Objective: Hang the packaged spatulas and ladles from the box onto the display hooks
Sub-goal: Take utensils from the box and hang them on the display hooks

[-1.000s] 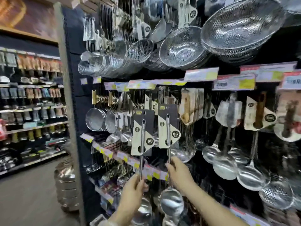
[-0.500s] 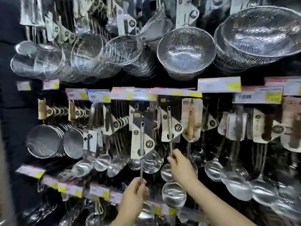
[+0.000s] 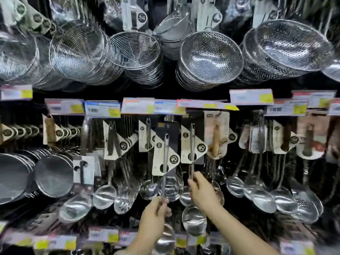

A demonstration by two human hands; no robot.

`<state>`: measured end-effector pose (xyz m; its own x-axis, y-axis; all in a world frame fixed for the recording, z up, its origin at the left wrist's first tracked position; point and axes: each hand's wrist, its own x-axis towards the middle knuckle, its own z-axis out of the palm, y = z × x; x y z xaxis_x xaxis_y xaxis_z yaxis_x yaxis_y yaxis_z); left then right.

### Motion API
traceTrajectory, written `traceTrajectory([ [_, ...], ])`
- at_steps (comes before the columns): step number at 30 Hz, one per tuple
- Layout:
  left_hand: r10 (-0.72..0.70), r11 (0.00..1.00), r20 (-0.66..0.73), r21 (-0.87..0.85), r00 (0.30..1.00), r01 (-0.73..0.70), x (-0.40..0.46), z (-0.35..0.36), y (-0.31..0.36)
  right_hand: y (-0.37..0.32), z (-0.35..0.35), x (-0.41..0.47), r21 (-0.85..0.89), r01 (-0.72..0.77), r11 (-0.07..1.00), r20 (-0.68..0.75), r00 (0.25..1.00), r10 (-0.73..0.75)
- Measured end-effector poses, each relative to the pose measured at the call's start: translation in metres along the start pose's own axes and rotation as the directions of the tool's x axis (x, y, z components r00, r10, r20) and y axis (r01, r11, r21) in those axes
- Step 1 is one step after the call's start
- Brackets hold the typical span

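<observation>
Hanging two carded ladles on the hooks, one per hand.

Left hand (image 3: 156,212) fingers pinch the left ladle (image 3: 165,159) low on its stem, right hand (image 3: 201,193) fingers grip the right ladle (image 3: 192,144) likewise, probably to steer each card's top toward a hook. Whether either card is hooked yet can't be told. Crowded dark shop wall, strainers (image 3: 211,54) overhead, price tags (image 3: 102,109) across it.

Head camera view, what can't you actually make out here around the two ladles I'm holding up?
- Display hooks: hidden in the head view behind the price tags.
- Left ladle: its bowl is covered by the left hand and wrist.
- Right ladle: whether its card is on a hook is hidden; the right hand grips the handle.
- Price tag print: blurred.
- The box: out of frame.
</observation>
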<state>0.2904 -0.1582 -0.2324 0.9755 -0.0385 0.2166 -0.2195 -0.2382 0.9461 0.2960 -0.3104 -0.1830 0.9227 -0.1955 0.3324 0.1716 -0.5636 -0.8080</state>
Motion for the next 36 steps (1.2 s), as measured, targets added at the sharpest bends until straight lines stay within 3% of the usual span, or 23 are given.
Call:
traceTrajectory([
  [12, 0.005, 0.999, 0.003, -0.048, 1.000, -0.005, 0.018, -0.001, 0.004, 0.004, 0.005, 0.012, 0.033, 0.066, 0.997, -0.044, 0.997, -0.065],
  [20, 0.022, 0.999, -0.012, -0.043, 1.000, -0.022, 0.021, 0.006, 0.012, 0.012, 0.004, 0.018, 0.046, 0.067, 0.997, 0.010, 0.998, -0.068],
  [36, 0.033, 0.998, -0.028, -0.052, 0.999, -0.034, 0.025, 0.013, 0.014, 0.015, 0.019, 0.072, -0.034, -0.099, 0.995, -0.019, 0.995, 0.098],
])
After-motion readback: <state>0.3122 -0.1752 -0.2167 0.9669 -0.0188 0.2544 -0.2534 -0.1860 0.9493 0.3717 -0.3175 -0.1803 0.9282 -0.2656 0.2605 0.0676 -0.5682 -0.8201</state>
